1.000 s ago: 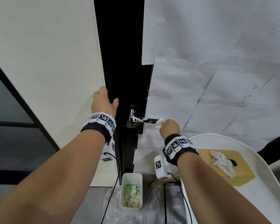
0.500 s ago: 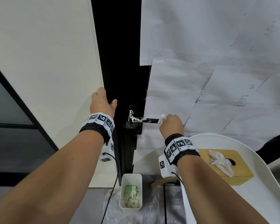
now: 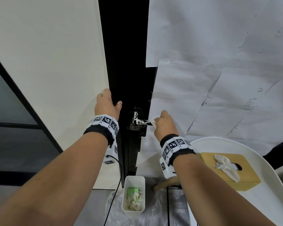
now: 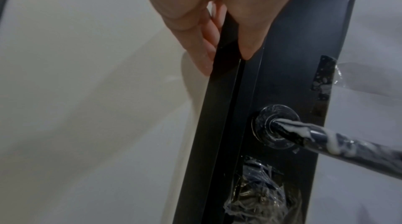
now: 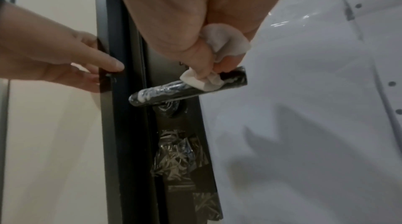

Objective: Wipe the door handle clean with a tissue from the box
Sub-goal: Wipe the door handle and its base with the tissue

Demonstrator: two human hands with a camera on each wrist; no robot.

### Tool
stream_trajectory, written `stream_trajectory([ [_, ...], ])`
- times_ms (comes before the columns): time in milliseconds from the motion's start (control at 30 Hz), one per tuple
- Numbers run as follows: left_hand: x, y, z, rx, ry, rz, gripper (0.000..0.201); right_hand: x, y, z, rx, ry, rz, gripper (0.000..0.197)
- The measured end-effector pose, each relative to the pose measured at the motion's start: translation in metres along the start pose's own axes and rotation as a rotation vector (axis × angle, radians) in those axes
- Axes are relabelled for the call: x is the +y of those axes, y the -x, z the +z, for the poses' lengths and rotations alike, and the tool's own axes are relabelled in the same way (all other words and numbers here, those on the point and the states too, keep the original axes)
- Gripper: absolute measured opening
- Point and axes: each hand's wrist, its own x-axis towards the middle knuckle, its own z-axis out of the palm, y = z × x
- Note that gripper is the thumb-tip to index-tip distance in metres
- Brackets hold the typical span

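Observation:
A black lever door handle (image 3: pixel 140 122) (image 5: pixel 174 92) (image 4: pixel 339 143), smeared with white foam, sticks out from the dark door edge. My right hand (image 3: pixel 165 123) (image 5: pixel 208 71) pinches a crumpled white tissue (image 5: pixel 204 79) (image 3: pixel 153 122) and presses it on the handle near its free end. My left hand (image 3: pixel 107 103) (image 4: pixel 219 42) (image 5: pixel 71 66) grips the black door edge (image 4: pixel 226 90) above and left of the handle, thumb on the front and fingers behind. A wooden tissue box (image 3: pixel 230 170) with a tissue poking out lies at the right.
The tissue box sits on a round white table (image 3: pixel 268 201) at lower right. A white bin (image 3: pixel 134 195) with used tissues stands on the floor below the handle. Sheets of paper (image 3: pixel 219 79) under plastic cover the door. A cream wall (image 3: pixel 47 54) lies to the left.
My right hand has moved up and left along the handle with the tissue, from its free end toward the middle. The left hand keeps its hold on the door edge.

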Motion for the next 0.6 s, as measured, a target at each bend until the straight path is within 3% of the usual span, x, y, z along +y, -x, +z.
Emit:
stream_trajectory([
  [133,-0.001,0.000,0.001,-0.001,-0.012,0.001,0.034,0.008,0.000,-0.001,0.026,-0.014,0.084,0.024],
  [267,-0.002,-0.001,0.003,0.009,-0.012,0.006,0.033,0.002,0.001,0.001,-0.005,0.000,0.074,0.021],
  [433,-0.002,-0.001,0.003,0.004,-0.008,0.005,0.032,-0.016,-0.002,0.005,-0.052,-0.057,-0.028,0.033],
  [600,-0.003,-0.002,0.003,0.000,-0.005,0.009,0.032,-0.003,-0.003,-0.010,0.000,-0.073,0.050,0.038],
])
